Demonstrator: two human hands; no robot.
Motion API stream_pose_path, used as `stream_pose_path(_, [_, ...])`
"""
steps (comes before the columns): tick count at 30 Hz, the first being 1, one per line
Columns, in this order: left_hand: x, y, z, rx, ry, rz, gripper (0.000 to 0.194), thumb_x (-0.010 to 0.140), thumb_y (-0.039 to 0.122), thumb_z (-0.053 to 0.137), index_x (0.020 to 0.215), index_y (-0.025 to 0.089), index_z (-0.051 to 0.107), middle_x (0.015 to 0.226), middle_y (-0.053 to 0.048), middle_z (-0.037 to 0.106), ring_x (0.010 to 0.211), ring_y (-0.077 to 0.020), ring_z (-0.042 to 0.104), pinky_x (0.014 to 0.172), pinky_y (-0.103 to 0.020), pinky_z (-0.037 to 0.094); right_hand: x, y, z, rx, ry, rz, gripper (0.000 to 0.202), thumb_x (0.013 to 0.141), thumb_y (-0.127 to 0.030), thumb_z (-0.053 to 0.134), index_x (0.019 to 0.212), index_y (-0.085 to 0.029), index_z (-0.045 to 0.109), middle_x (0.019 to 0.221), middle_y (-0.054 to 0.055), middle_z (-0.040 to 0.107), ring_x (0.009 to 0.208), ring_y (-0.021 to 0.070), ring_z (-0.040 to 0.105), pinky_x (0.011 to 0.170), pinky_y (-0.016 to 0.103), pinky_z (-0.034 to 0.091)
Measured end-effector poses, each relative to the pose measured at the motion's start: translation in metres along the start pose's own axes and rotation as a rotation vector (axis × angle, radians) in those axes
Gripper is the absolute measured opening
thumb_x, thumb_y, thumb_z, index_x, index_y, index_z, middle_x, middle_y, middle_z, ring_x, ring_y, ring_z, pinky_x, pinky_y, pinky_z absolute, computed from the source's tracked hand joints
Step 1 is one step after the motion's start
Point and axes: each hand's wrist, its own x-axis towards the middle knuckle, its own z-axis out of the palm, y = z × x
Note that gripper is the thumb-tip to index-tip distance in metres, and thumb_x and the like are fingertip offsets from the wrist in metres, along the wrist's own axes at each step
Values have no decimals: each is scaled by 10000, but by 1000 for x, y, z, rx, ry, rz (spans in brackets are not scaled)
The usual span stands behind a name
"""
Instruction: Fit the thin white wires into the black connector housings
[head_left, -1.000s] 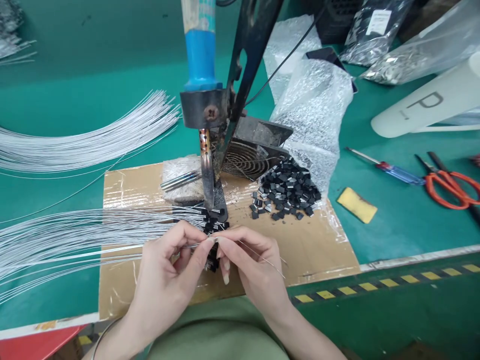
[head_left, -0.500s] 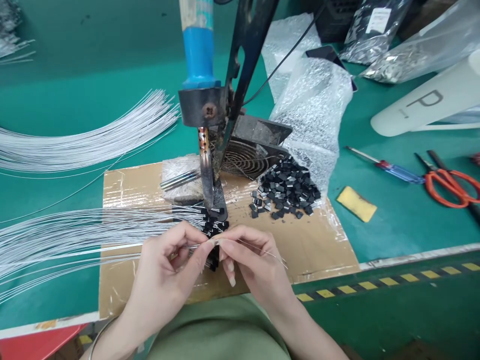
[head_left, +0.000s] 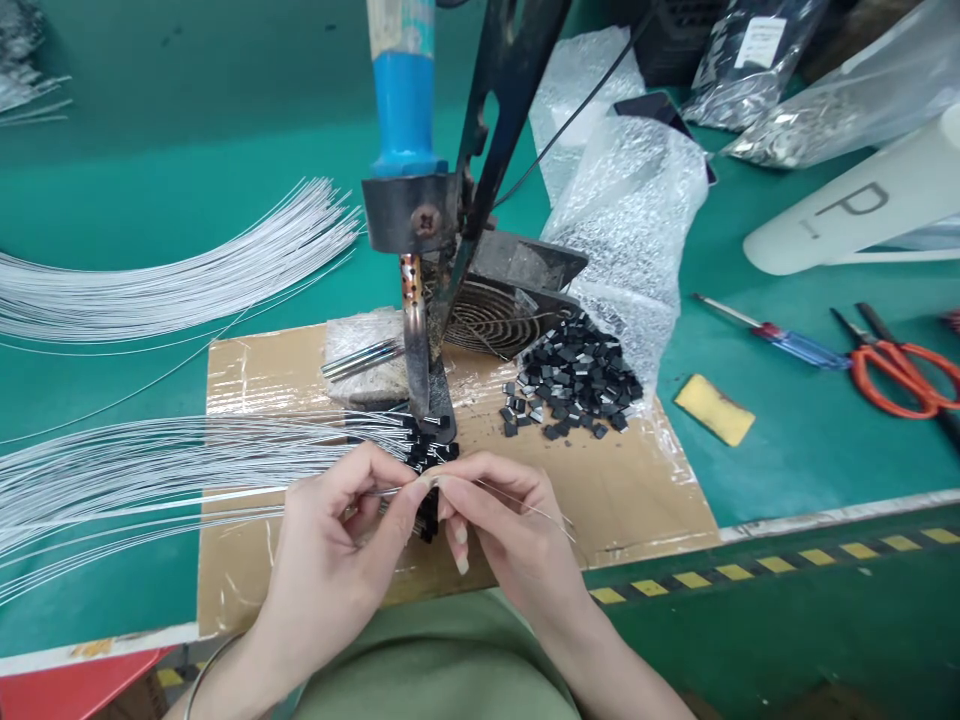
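Slightly shifted, thin wires (head_left: 532,508) point rightward, slanting nearward along their length.

Your left grip (head_left: 337,555) and right grip (head_left: 517,525) sit thumb tip beside thumb tip, each thumb pinched toward its index finger; your left forearm (head_left: 251,665) and right forearm (head_left: 604,645) slant inward from below.

The wires (head_left: 180,455) look smooth, probably plastic-coated, the cardboard (head_left: 630,500) glossy, the soldering tip (head_left: 416,350) dull metal.
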Motion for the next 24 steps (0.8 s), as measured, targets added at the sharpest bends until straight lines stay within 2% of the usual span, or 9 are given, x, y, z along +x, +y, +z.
stream_pose_path(3, [1, 0, -2, 21, -11, 0, 232, 1000, 337, 643, 822, 197, 691, 679, -5, 635, 589, -128, 508, 519, -260, 338, 1, -2, 0, 0, 6, 18, 110, 836, -326, 876, 836, -216, 870, 647, -17, 715, 424, 52, 600, 408, 137, 510])
stream_pose_path(8, [1, 1, -6, 54, -58, -35, 236, 995, 342, 647, 822, 190, 699, 723, -27, 690, 620, -135, 548, 541, -257, 354, 4, -7, -4, -1, -15, 70, 148, 793, -340, 897, 792, -195, 865, 614, -5, 714, 419, 74, 592, 382, 163, 503])
stream_pose_path(12, [1, 2, -9, 63, -75, -34, 233, 987, 327, 650, 805, 190, 703, 702, -22, 682, 599, -130, 535, 532, -252, 349, 5, -12, -6, -33, -33, 105, 169, 788, -345, 896, 783, -181, 859, 609, 3, 718, 414, 78, 581, 384, 175, 504])
stream_pose_path(20, [3, 4, -5, 13, -15, -11, 188, 945, 289, 705, 787, 189, 731, 706, -36, 716, 614, -152, 607, 532, -245, 437, 3, -11, -4, -5, -41, 115, 164, 800, -347, 886, 802, -185, 859, 608, -1, 705, 409, 75, 573, 378, 173, 496])
stream_pose_path(24, [0, 3, -1, -2, 29, 7, 197, 963, 298, 688, 800, 193, 724, 698, -29, 702, 604, -143, 595, 530, -245, 430, 4, -7, -2, 66, -35, 102, 160, 814, -345, 878, 823, -186, 862, 617, -5, 702, 412, 64, 576, 383, 154, 505])
